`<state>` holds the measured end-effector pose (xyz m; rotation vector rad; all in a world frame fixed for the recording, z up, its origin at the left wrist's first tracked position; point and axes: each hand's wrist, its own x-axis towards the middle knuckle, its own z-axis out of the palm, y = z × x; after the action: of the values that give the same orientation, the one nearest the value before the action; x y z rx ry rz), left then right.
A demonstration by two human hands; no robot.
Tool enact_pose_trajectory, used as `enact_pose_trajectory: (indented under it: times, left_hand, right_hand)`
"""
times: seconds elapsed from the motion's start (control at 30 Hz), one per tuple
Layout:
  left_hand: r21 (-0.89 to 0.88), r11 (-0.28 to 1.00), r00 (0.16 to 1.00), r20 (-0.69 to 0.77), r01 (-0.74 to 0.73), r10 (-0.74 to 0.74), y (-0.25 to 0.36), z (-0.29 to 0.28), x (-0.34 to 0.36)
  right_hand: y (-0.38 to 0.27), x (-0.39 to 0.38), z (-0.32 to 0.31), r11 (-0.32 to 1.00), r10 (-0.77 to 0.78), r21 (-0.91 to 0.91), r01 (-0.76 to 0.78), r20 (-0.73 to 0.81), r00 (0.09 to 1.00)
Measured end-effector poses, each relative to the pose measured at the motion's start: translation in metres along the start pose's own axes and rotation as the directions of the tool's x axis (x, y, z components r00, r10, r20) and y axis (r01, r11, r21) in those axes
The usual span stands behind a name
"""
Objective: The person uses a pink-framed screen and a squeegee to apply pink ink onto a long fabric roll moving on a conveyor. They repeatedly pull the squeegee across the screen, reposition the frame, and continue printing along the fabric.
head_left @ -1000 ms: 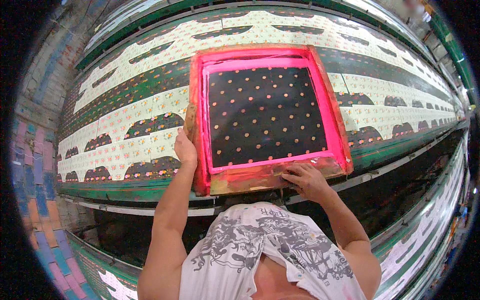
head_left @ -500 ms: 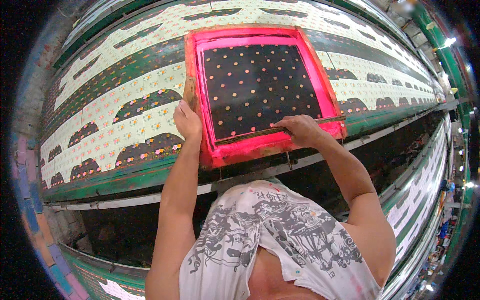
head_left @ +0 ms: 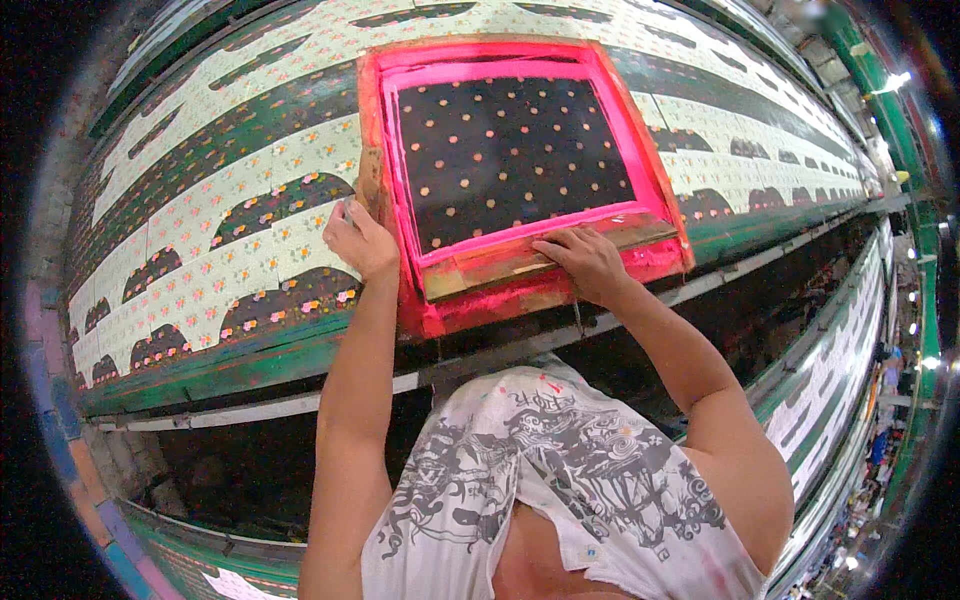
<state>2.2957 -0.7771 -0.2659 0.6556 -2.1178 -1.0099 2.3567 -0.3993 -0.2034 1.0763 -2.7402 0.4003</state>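
A square printing screen with a pink-smeared wooden frame point(head_left: 648, 165) lies on the long print table. Its black middle point(head_left: 510, 150) carries small pale orange dots. My left hand point(head_left: 362, 240) has curled fingers around the wooden piece point(head_left: 371, 180) on the screen's left side. A flat wooden squeegee bar point(head_left: 460, 272) runs along the screen's near inner edge, below the dotted area. My right hand point(head_left: 585, 260) grips that bar near its middle, fingers bent over it from above.
Cream floral fabric panels with dark arched shapes point(head_left: 290, 300) cover the green-edged table point(head_left: 160, 385) on both sides. A pale rail point(head_left: 700, 298) follows the near edge. Another table with white pieces point(head_left: 830, 370) stands at right, under lamps point(head_left: 893, 82). Coloured bricks point(head_left: 90, 500) show at left.
The squeegee bar, seen narrow and edge-on half a second ago, now lies flatter along the near edge, right hand still on it. The whole view, screen included, has shifted up and left.
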Motion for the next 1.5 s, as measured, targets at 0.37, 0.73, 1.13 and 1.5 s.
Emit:
enact_pose_trajectory:
  times: [0.37,0.73,1.13,1.5]
  left_hand:
    - [0.218,0.975,0.999,-0.014,-0.031,0.034,0.020,-0.007,-0.008]
    - [0.343,0.936,0.995,-0.024,-0.079,0.093,0.020,-0.002,-0.007]
    - [0.380,0.914,0.988,0.010,-0.145,0.153,0.022,-0.003,-0.008]
    - [0.313,0.935,0.981,-0.039,-0.167,0.189,0.020,0.002,-0.004]
  right_hand:
    - [0.114,0.174,0.037,0.990,0.087,-0.119,-0.075,0.098,0.991]
    - [0.219,0.332,0.023,0.998,0.050,-0.055,-0.038,0.237,0.970]
    - [0.256,0.357,0.027,0.997,0.031,-0.078,-0.015,0.214,0.976]
    - [0.190,0.267,0.009,0.995,-0.009,-0.089,0.039,0.320,0.947]
